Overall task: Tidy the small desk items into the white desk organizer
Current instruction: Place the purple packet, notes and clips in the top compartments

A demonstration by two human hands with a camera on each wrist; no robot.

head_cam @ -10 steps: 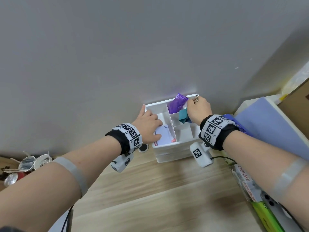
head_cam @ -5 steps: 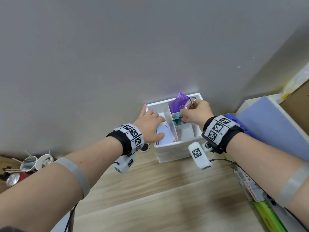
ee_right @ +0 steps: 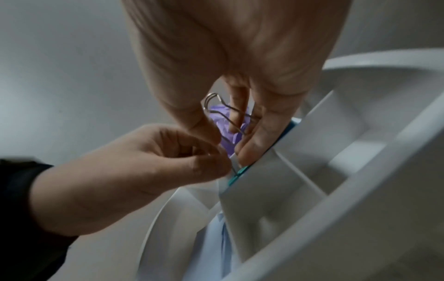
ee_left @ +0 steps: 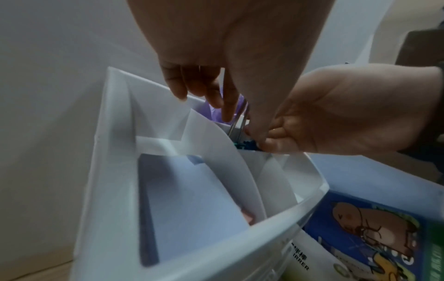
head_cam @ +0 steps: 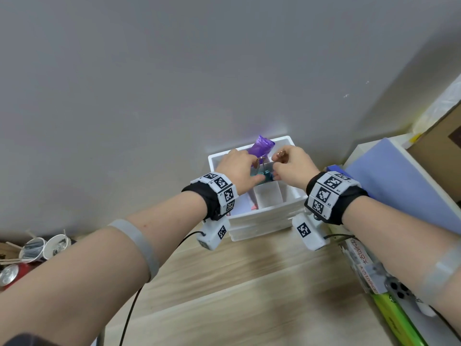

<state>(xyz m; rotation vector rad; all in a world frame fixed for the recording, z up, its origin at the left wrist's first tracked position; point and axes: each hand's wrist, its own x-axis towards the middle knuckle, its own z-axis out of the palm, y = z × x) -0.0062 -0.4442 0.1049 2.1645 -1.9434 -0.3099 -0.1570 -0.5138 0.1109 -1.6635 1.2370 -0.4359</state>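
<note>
The white desk organizer (head_cam: 269, 213) stands against the wall on the wooden desk. Above its middle divider, both hands hold a teal binder clip (head_cam: 265, 175) with wire handles (ee_right: 216, 102). My left hand (head_cam: 254, 172) pinches the clip's left end near the teal body (ee_right: 234, 177). My right hand (head_cam: 277, 168) pinches the handles and the right end. A crumpled purple bag (head_cam: 263, 146) sticks up from the back compartment. A pale blue notepad (ee_left: 192, 199) lies in the left compartment of the organizer (ee_left: 216, 252).
Grey wall right behind the organizer. A lilac-topped box (head_cam: 399, 181) and a cardboard box (head_cam: 439, 143) stand at the right. Printed packages (head_cam: 369, 275) lie along the desk's right edge. Paper cups (head_cam: 42, 248) and a can (head_cam: 10, 273) sit far left.
My left hand left the notepad compartment and came over to grip the clip. My right hand carried the clip from the back right corner toward the organizer's middle.
</note>
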